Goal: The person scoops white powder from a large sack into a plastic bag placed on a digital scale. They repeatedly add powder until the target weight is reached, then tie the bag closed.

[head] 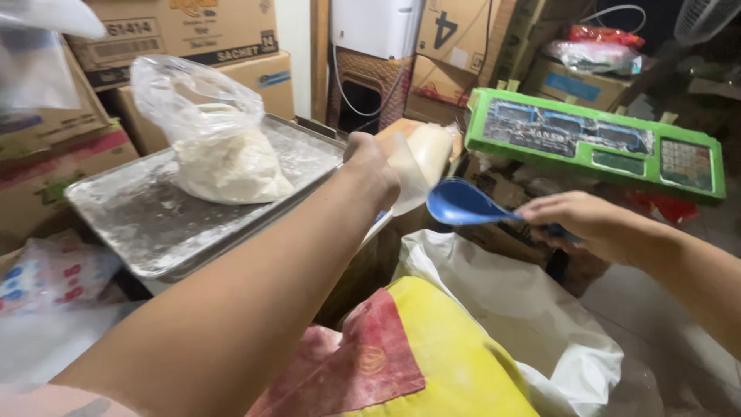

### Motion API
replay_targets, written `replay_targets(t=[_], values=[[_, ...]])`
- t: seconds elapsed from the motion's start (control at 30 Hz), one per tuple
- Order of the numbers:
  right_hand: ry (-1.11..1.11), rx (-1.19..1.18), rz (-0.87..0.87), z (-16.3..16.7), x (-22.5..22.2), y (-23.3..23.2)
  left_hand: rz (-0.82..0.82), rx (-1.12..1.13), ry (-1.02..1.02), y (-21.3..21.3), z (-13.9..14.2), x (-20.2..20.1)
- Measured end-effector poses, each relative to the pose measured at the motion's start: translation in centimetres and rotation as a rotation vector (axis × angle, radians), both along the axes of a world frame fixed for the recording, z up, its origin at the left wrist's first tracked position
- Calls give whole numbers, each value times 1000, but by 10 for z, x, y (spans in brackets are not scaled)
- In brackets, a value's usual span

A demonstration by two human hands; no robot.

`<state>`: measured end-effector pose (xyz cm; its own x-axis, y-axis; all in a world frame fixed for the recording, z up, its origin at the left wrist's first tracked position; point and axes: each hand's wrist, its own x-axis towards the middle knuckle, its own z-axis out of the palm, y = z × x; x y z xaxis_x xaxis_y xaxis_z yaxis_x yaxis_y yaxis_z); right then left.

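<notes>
My left hand point(372, 166) is closed on the mouth of a small clear plastic bag point(423, 154) partly filled with white flour, held up beside the metal tray. A blue plastic scoop point(461, 203) sits in my right hand point(580, 222), gripped by its handle, bowl pointing left toward the small bag. Below both hands lies a large sack point(432, 347), yellow and red outside with a white inner liner point(509, 301) opened out.
A flour-dusted metal tray point(131, 220) carries a filled, tied clear bag of flour point(220, 147). A green weighing scale point(594, 139) stands at the right. Cardboard boxes point(193, 38) are stacked behind, and plastic-wrapped packets point(46, 270) lie at the left.
</notes>
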<state>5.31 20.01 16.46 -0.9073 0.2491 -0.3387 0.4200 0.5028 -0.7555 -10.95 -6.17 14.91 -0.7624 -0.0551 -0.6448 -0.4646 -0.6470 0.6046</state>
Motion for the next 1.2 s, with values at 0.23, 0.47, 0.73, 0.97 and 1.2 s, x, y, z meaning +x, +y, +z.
replay_targets(t=[0.23, 0.47, 0.73, 0.97, 1.2], values=[[-365, 131, 44, -99, 20, 73, -243, 79, -53, 60, -25, -25], [-494, 360, 220, -199, 21, 94, -368, 41, -113, 80, -73, -26], [-469, 427, 372, -291, -13, 87, -475, -712, 592, 95, -119, 3], [-466, 563, 535, -358, -40, 90, -870, -978, 746, 109, -153, -7], [-561, 412, 437, -390, -62, 91, -1184, -1325, 991, 119, -179, 4]])
